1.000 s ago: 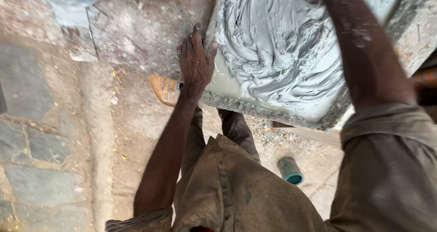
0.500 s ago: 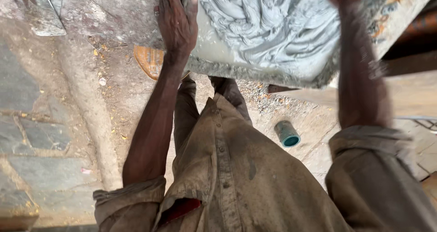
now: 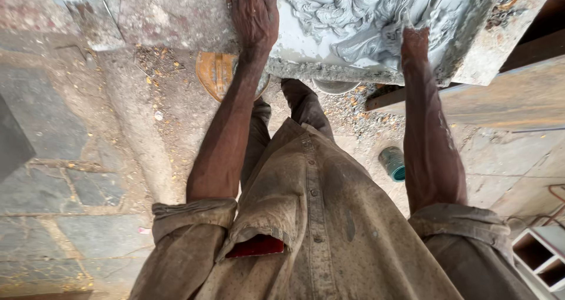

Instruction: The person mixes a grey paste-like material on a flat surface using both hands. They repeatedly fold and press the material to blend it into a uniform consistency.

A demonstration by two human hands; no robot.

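At the bottom of the view, nearest to the camera, hangs the person's dusty brown button shirt (image 3: 318, 229), with both sleeves rolled up above the elbows and a small red edge at the chest pocket. Under it the brown trousers (image 3: 300, 108) go down toward the ground.

On the stone floor (image 3: 88, 158) of grey slabs and pale mortar joints, a small teal cylinder can (image 3: 392, 163) lies on its side, just beside the right forearm as the camera sees it. Further away, an orange-brown sandal (image 3: 215, 73) shows near the left forearm, and sawdust and small grit are spread around it. At the lower right corner there is a white rectangular hollow profile (image 3: 538, 253).

Beyond these, a thick grey concrete slab with wet grey mortar on its face (image 3: 353, 23) stands at the top of the view. The mortar is smeared in curved ridges (it looks soft and fresh). The left hand (image 3: 254, 14) lies flat on the left edge of the slab, fingers stretched and close together, touching it but not closed around anything. The right hand (image 3: 415, 38) is pushed into the wet mortar near the lower edge of the slab; the fingers are buried in the grey mass, so I cannot tell how they stand. A rusty brown beam (image 3: 500, 100) runs to the right behind the slab.
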